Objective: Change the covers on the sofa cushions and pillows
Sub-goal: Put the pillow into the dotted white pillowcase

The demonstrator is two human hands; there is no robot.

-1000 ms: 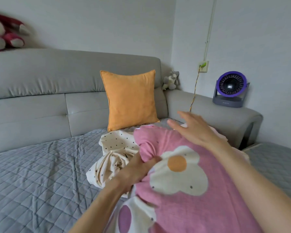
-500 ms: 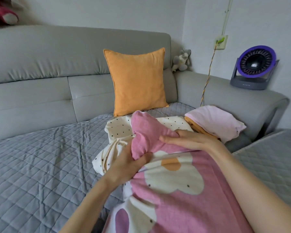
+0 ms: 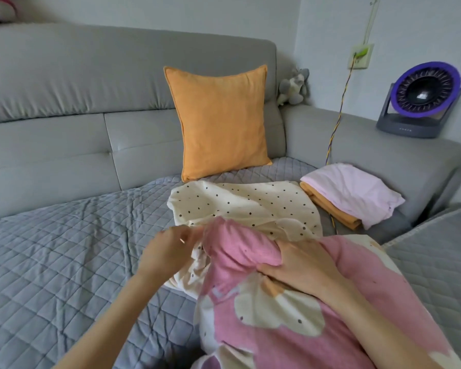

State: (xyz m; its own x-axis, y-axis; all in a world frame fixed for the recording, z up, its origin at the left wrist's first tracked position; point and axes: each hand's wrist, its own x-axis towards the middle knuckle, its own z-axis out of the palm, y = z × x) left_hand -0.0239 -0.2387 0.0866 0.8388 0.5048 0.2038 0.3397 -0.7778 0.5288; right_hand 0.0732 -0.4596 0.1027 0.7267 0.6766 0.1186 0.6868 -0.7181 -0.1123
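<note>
The right hand grips the pink flowered cushion; the left hand pinches the polka-dot cover beside it.

Single view, head-worn wide-angle camera: looks forward and down from the person's own position, close over both forearms, across the quilted seat toward the grey sofa backrest and room corner.

Both bare forearms reach forward from the bottom of the head view. The left hand is raised with its back to the camera, fingers bent and fingertips drawn together in a pinch; motion blur hides exactly what they nip. The right hand lies palm down, fingers curled and thumb tucked, gripping pink fabric
</note>
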